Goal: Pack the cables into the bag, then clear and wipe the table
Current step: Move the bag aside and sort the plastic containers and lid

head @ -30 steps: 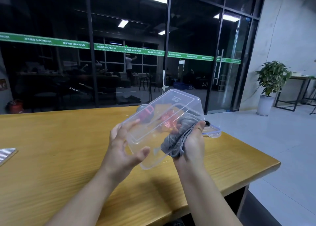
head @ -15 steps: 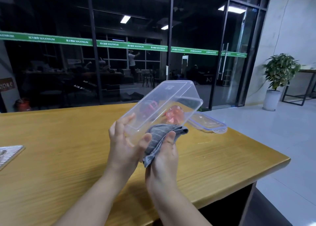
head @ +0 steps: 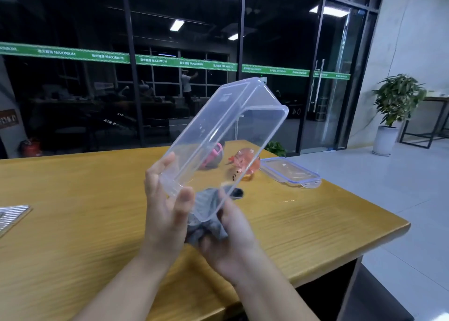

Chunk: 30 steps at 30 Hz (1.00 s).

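Note:
I hold a clear plastic box (head: 226, 131) tilted up in the air above the wooden table (head: 73, 223). My left hand (head: 165, 206) grips the box's near end, thumb on the rim. My right hand (head: 233, 238) holds a grey cloth (head: 206, 218) pressed against the box's near lower corner. Seen through the box, a pink and grey object (head: 213, 155) and a small orange see-through item (head: 245, 162) lie on the table behind it.
The box's clear lid (head: 290, 172) with a blue seal lies flat near the table's right corner. A striped metal object (head: 12, 215) sits at the left edge. The table ends at right and front. A glass wall stands behind, with a potted plant (head: 396, 109) to the right.
The box has been raised and tipped steeper. My right hand with the cloth slid from the box's right side down to its near corner, close to my left hand.

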{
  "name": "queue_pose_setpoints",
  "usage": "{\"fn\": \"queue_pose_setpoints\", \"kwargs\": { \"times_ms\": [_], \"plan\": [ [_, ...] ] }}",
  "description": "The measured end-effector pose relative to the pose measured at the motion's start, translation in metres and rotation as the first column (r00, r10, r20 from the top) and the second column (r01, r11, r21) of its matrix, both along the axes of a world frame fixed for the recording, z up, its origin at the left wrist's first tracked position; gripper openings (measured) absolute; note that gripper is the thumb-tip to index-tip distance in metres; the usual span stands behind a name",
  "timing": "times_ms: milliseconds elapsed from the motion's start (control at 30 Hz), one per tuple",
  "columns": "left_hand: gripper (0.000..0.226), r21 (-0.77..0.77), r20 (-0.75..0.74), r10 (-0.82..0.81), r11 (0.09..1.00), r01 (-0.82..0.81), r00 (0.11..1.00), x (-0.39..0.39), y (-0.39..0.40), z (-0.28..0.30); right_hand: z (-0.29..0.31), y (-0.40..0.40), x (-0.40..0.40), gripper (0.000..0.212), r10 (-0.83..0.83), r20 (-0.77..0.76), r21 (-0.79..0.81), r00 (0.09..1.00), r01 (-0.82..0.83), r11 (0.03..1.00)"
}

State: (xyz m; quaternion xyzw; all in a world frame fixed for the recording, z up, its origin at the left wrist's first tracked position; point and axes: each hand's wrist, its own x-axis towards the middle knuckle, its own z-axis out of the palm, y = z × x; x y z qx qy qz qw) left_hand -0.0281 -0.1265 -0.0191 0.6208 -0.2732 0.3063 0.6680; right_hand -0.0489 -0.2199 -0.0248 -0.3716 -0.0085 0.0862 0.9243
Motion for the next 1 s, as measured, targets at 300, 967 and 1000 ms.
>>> {"fn": "queue_pose_setpoints", "kwargs": {
  "times_ms": [300, 967, 1000],
  "plan": [
    [0.073, 0.076, -0.033, -0.151, 0.985, 0.153, 0.988, 0.006, -0.001, -0.009, -0.006, 0.006, 0.005, 0.02, 0.024, 0.214, -0.336, 0.977, 0.05, 0.941],
    [0.088, 0.014, -0.157, -0.382, 0.921, 0.389, 0.911, -0.006, -0.004, 0.002, 0.0, -0.013, 0.039, 0.008, -0.52, 0.37, -0.108, 0.77, 0.592, 0.799],
    [0.089, 0.031, -0.166, -0.382, 0.92, 0.392, 0.909, -0.008, -0.006, 0.003, -0.001, -0.015, 0.039, 0.008, -0.532, 0.395, -0.142, 0.749, 0.622, 0.77]
  ]
}}
